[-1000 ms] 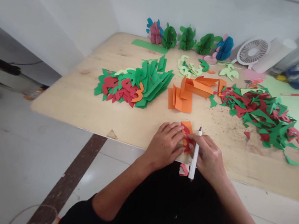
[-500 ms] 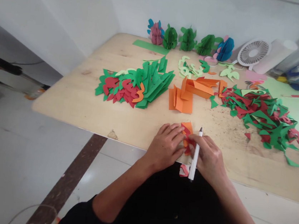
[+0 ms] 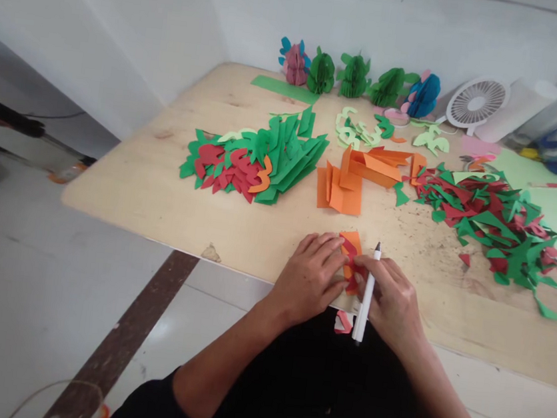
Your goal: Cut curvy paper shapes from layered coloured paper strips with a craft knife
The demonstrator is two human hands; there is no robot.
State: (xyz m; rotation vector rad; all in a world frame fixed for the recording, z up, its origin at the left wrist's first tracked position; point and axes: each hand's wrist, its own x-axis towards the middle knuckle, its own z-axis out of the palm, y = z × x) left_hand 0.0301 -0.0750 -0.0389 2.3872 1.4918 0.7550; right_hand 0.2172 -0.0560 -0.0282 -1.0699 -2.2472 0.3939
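At the table's near edge lies a small piece of orange paper (image 3: pixel 351 237), with a red paper cutout (image 3: pixel 351 251) on top of it. My left hand (image 3: pixel 308 276) rests on the left side of these papers, fingers stretched out and pressing them down. A white marker pen (image 3: pixel 365 303) is held in my right hand (image 3: pixel 393 299), its dark tip pointing away from me, clear of the paper. The right fingertips also touch the red cutout. Part of both papers is hidden under my fingers.
Green and red cutouts (image 3: pixel 233 167) are heaped at the left. Folded orange strips (image 3: pixel 346 186) lie ahead of my hands. Red and green scraps (image 3: pixel 498 221) spread to the right. Along the wall stand several honeycomb paper figures (image 3: pixel 354 77) and a white fan (image 3: pixel 477 103).
The whole view has shifted very slightly. Both hands keep the same place on the orange paper and red cutout, and the marker pen is still in my right hand.
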